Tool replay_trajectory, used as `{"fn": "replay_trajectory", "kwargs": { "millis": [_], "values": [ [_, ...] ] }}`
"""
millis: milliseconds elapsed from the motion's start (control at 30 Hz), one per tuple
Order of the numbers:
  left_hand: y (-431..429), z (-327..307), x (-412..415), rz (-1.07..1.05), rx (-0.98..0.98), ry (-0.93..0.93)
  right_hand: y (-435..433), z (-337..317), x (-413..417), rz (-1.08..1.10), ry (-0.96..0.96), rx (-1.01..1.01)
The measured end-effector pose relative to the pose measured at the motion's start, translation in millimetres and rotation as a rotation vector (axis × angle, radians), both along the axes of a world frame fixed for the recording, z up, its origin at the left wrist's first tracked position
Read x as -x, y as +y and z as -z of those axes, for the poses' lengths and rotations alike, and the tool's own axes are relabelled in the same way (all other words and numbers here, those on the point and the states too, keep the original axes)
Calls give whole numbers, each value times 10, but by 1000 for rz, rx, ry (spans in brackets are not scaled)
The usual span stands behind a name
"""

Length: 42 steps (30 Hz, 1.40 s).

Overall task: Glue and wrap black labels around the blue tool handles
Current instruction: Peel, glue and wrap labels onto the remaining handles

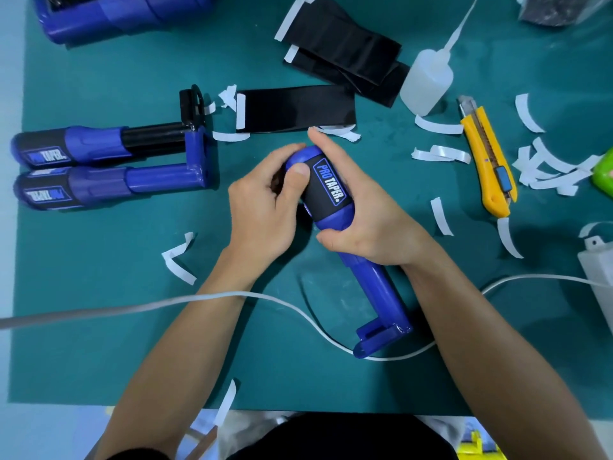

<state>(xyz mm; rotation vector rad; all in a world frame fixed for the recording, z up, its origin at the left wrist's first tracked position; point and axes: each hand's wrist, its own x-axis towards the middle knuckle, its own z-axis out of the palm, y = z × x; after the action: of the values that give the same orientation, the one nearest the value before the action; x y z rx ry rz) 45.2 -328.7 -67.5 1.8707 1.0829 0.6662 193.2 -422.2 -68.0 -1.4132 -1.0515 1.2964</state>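
In the head view, a dark green surface (99, 293) fills almost the whole frame, with a pale floor at its left edge.

The only clear container is a translucent squeeze bottle (426, 83) with a long thin nozzle, lying tilted in the upper right. I cannot tell what is inside it. In the upper left corner is a large blue plastic object (116, 14), cut by the frame edge.

The blue tool handle (335, 224) is at the centre of the frame, held just above the surface, with its bracket end pointing to the lower right. A black label (326, 185) with blue and white "PRO TAPER" print is wrapped around its thick upper part. The left hand (262, 207) grips the rounded top end, with the thumb pressing on the edge of the label. The right hand (368, 220) is closed around the handle from the right side, and its index finger points straight up.

At the left, two other blue tools (99, 147) lie side by side, each with the same label on its grip. One loose black label (295, 107) lies flat above the hands, and a pile of black labels (345, 51) is in the upper middle, touching the bottle. A yellow utility knife (487, 161) lies at the right. Curled white paper strips (441, 154) are scattered over the surface. A white cable (166, 305) runs across the frame under both forearms.
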Motion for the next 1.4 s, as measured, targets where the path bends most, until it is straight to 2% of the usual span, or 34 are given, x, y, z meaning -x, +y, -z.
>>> {"fn": "replay_trajectory", "kwargs": {
  "millis": [100,167,300,400,433,500,600,667,733,833,900,933,1033,1100,1133,1167,1200,1300,1400],
  "values": [
    [-38,-26,-10,174,17,119,-19,-12,22,37,-60,-1],
    [-61,-3,-6,208,100,85,-23,-18,25,42,-112,4],
    [-28,26,-16,73,222,-142,-52,-126,71,110,-214,47],
    [6,41,-45,-90,290,-199,-157,-212,85,220,-481,63],
    [20,43,-46,-135,309,-224,-201,-227,75,208,-566,94],
    [43,34,-35,-202,319,-281,-270,-236,47,53,-648,172],
    [-3,-65,1,-242,310,-351,-280,-269,1,-103,-518,227],
    [-21,-184,33,-229,292,-387,-252,-331,-48,-89,-398,217],
    [37,-372,98,-112,320,-427,-193,-427,-90,-57,-365,167],
    [183,-616,277,141,321,-377,-78,-609,-76,-55,-508,89],
    [263,-710,426,162,316,-380,-20,-748,-46,-104,-620,103],
    [300,-749,508,144,324,-407,10,-819,-49,-150,-596,133],
    [428,-794,828,107,350,-454,192,-968,-88,-402,-312,269],
    [492,-771,1120,126,368,-457,356,-1034,-51,-518,-102,292],
    [512,-742,1295,140,362,-456,422,-1053,-1,-533,-83,274],
    [534,-712,1484,140,337,-449,476,-1048,75,-516,-140,230],
    [553,-681,1675,108,297,-427,521,-1023,173,-467,-278,162],
    [597,-519,2174,-94,143,-288,597,-957,699,-262,-809,-43],
    [585,-284,2484,-279,17,-191,608,-771,1343,-222,-1109,-241]
  ]
}}
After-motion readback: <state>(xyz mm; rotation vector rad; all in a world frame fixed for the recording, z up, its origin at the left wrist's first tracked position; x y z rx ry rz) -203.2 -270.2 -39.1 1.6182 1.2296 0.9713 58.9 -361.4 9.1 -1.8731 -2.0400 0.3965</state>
